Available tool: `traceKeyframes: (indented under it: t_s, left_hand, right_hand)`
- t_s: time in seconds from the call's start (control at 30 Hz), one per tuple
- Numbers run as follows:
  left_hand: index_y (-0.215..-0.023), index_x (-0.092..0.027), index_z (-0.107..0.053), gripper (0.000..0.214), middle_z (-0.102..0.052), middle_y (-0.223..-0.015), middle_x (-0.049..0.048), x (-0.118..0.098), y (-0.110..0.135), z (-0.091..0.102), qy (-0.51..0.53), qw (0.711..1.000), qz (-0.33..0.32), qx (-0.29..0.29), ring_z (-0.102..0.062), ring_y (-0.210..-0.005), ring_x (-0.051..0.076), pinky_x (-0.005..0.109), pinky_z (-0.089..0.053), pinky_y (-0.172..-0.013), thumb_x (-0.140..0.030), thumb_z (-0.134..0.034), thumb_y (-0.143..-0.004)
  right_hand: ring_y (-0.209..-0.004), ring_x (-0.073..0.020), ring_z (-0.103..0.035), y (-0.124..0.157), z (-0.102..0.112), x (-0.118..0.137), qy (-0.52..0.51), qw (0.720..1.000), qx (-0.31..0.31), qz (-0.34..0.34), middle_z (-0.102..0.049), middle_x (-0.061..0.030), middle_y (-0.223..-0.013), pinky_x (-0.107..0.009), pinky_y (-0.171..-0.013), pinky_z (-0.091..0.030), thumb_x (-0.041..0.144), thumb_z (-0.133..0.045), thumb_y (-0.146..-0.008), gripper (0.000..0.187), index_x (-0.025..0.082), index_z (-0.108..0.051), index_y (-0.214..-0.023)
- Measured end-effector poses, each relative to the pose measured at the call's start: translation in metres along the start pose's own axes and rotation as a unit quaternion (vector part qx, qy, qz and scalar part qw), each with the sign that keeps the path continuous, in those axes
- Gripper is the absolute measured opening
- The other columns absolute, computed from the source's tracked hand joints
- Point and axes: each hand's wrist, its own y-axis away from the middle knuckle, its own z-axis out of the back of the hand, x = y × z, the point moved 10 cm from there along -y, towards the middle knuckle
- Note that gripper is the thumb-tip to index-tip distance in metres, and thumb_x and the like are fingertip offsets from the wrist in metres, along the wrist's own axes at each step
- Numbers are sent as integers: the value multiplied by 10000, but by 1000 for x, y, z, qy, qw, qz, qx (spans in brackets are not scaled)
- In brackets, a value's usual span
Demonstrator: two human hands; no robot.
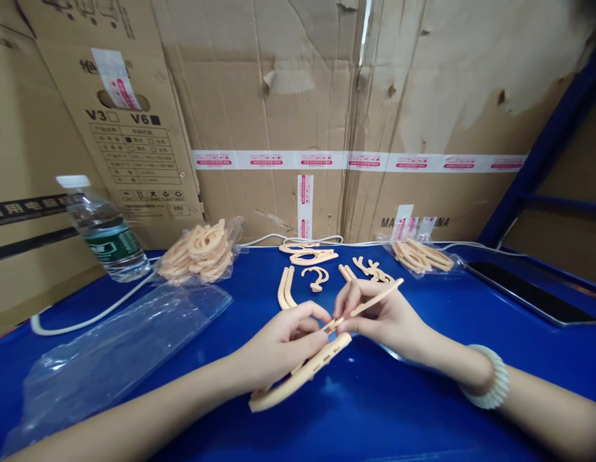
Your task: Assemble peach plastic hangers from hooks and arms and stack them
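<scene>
Over the front of the blue table, my left hand (292, 340) is closed on a peach plastic folding hanger (302, 378), whose slotted curved arm slants below the fingers. My right hand (379, 317) pinches the same hanger near its centre joint, and a straight arm (378, 298) sticks out up and to the right between its fingers. The fingertips of both hands almost meet at the joint and partly hide it. Just beyond them lie two curved hanger arms (287, 287), loose hanger hooks (317, 278) and more hanger parts (373, 269).
Bagged hangers (196, 253) stand at the back left beside a water bottle (108, 231). A second bag of hangers (420, 255) and a black phone (531, 292) are on the right. An empty clear bag (129, 350) lies front left. White cable (90, 327) and cardboard (269, 109) border the table (423, 410).
</scene>
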Motion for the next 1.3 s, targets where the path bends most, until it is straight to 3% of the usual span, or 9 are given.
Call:
traceKeyframes:
  t_s: [0.17,0.47,0.67,0.77,0.97,1.1,1.13,1.2,1.3]
  left_hand:
    - [-990,-150,-565,232,-451,-621,-62,-11,5,3,-64,996,-52,-25,-356,-517,86,195,-266,-466,-367,-510,-929]
    - [-873,-158,-599,242,-457,-613,-61,-30,10,6,-257,959,-107,-54,-378,-550,96,220,-296,-542,-268,-412,-981]
    - [-738,-178,-499,278,-448,-602,-58,-36,11,-1,-335,928,-156,-50,-397,-529,103,239,-297,-563,-217,-371,-981]
    - [-723,-189,-495,301,-462,-608,-45,-35,9,-1,-355,920,-159,-51,-424,-539,118,249,-299,-567,-233,-360,-989]
    - [-712,-201,-498,328,-460,-613,-31,-37,7,1,-369,914,-157,-54,-429,-546,134,254,-303,-571,-271,-356,-999]
    - [-711,-199,-516,334,-514,-577,-25,-33,6,-1,-314,938,-137,-44,-476,-526,133,241,-336,-562,-269,-346,-989]
    - [-708,-197,-523,335,-528,-576,-22,-33,6,-2,-299,944,-135,-40,-491,-531,133,237,-349,-565,-276,-352,-986]
    - [-724,-192,-540,334,-549,-586,-16,-30,4,0,-248,960,-123,-37,-509,-531,131,230,-371,-554,-328,-378,-982]
    - [-854,-183,-568,347,-593,-619,0,-15,-4,6,-68,995,-67,-22,-530,-472,131,227,-402,-473,-500,-454,-938]
  right_hand:
    - [-746,-139,-623,3,-5,24,185,975,35,120,-668,-36,-799,-273,-684,-500,178,-675,-863,21,160,-680,-852]
    - [-844,-151,-627,10,-17,35,254,943,93,192,-684,-61,-868,-285,-765,-508,123,-548,-933,131,168,-670,-917]
    - [-797,-162,-600,24,-31,43,389,872,126,267,-662,-90,-864,-283,-681,-479,195,-357,-1012,300,163,-650,-951]
    - [-815,-171,-605,25,-34,46,412,856,130,285,-667,-94,-846,-293,-695,-490,250,-300,-1034,367,161,-648,-956]
    - [-787,-173,-627,28,-37,45,476,811,118,319,-683,-64,-811,-313,-691,-529,192,-387,-1008,290,193,-661,-911]
    - [-758,-187,-644,35,-44,51,517,769,111,359,-692,-47,-767,-312,-601,-529,150,-512,-948,216,230,-666,-821]
    - [-746,-189,-646,37,-45,57,512,767,109,372,-695,-48,-762,-312,-580,-526,146,-530,-937,211,231,-665,-800]
    - [-749,-187,-653,33,-39,69,475,793,90,370,-708,-61,-800,-316,-594,-535,148,-514,-945,210,224,-673,-831]
    - [-781,-174,-652,14,5,84,410,859,-21,305,-708,-74,-845,-329,-691,-543,163,-480,-960,202,203,-673,-918]
